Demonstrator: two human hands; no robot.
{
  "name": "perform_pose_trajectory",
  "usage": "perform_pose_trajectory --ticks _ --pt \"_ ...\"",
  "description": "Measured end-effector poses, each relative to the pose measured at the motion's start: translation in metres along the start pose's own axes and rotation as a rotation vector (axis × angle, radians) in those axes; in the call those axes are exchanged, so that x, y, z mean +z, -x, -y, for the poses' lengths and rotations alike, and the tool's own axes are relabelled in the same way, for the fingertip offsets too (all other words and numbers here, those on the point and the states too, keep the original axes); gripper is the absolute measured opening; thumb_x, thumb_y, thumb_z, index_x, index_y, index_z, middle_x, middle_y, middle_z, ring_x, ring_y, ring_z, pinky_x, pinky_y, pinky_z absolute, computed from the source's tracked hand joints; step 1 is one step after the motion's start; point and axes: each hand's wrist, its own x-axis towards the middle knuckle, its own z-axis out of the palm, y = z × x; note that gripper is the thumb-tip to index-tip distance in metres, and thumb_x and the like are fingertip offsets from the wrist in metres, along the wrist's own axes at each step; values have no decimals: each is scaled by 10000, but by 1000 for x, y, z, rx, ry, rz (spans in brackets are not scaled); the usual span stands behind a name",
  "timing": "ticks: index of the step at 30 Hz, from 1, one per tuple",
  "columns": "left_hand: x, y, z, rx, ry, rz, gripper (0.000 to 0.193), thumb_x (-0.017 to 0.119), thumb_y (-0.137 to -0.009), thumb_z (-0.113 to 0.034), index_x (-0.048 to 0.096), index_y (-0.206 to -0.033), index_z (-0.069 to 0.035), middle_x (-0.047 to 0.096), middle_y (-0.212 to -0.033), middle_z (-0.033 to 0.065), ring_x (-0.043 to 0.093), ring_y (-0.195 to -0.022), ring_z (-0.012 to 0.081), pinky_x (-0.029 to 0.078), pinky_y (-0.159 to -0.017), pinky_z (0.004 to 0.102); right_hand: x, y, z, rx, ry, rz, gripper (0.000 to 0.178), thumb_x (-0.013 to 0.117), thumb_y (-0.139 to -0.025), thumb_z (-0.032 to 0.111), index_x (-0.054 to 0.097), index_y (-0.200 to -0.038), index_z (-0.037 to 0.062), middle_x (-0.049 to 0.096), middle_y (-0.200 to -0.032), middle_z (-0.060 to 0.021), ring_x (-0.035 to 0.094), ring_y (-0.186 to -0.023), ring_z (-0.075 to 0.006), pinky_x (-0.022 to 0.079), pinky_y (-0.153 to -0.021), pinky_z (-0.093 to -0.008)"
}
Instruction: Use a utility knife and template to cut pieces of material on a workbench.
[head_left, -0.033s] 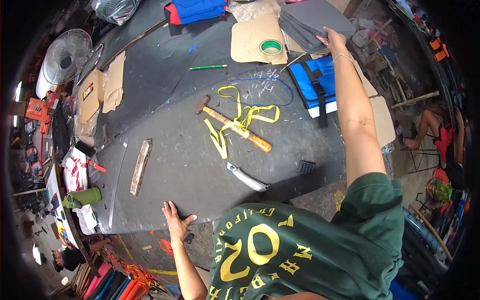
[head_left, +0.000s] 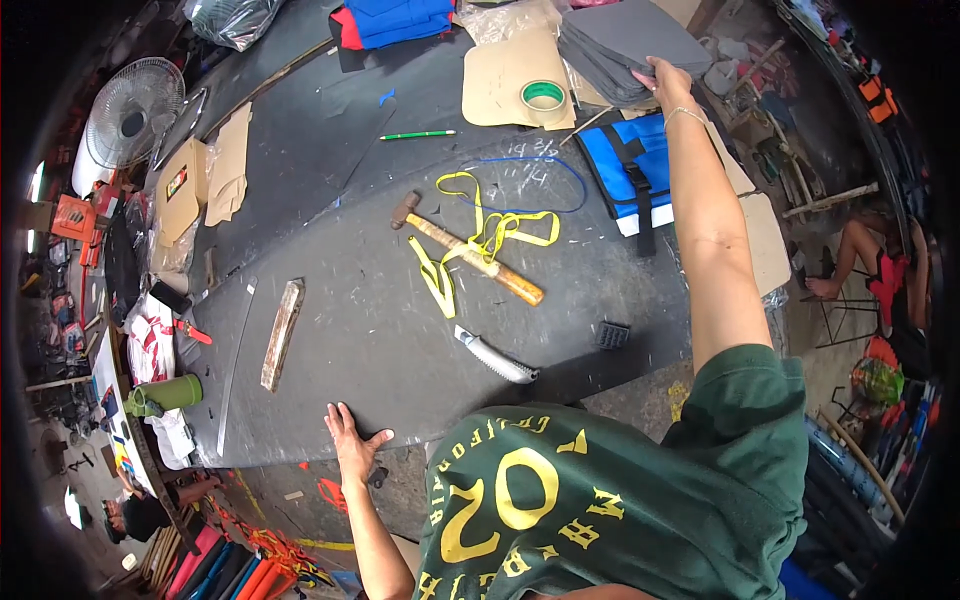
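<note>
My right hand (head_left: 668,82) reaches to the far right, its fingers closed at the near edge of a stack of dark grey sheets (head_left: 640,40). How many sheets it grips, I cannot tell. Under that forearm lies a folded blue piece (head_left: 603,165) with a black strap and buckle. My left hand (head_left: 352,447) rests on the table's near edge, fingers spread, holding nothing. Mid-table, a hammer (head_left: 470,250) lies tangled with yellow webbing (head_left: 540,228). Nearer me are a utility knife (head_left: 495,358) and a small black ridged block (head_left: 612,335).
A green tape roll (head_left: 542,95) sits on tan card (head_left: 490,80). A green pencil (head_left: 417,134), a worn wooden strip (head_left: 283,335) and a metal ruler (head_left: 236,365) lie on the dark table. Farther left stand cardboard pieces (head_left: 228,165) and a fan (head_left: 133,112). Another person's leg (head_left: 850,245) shows at right.
</note>
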Motion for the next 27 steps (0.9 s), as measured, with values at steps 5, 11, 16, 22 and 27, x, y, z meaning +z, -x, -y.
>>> perform_pose_trajectory --ticks 5,11,16,22,27 --pt "2 2 1 22 5 -15 1328 894 -584 -554 212 -1591 -21 143 -1653 279 144 -1518 491 267 -1219 532 -5 18 12 -78 -241 19 387 620 -870 -170 473 -1221 -96 518 -1260 -236 601 -1080 -400 651 -846 -571" --pt "4 6 7 21 1 -36 1331 899 -584 -550 213 -1587 -8 147 -1648 289 153 -1515 494 265 -1219 533 -24 137 9 -201 -269 119 505 691 -853 -115 395 -1259 -64 538 -1151 -198 663 -981 -335 646 -831 -555" --pt "-8 -5 -17 92 15 -87 1142 881 -704 -465 294 -1563 5 275 -1606 292 218 -1498 490 275 -1218 507 -22 299 13 -83 -206 215 424 715 -897 -1 468 -1241 25 649 -1088 -127 685 -967 -269 622 -821 -488" --pt "-53 -15 -151 329 1301 314 885 690 -961 -435 221 -1593 -29 415 -1539 218 455 -1389 357 419 -1128 464 10 474 -40 12 -124 268 394 739 -892 40 521 -1216 98 636 -1011 -3 637 -888 -128 576 -782 -359" --pt "-101 -33 -164 249 1795 404 767 668 -993 -257 187 -1547 -34 496 -1376 191 560 -1244 304 550 -960 497 49 624 -92 14 -83 356 430 708 -912 25 495 -1285 17 606 -1215 -92 605 -1098 -160 517 -899 -284"
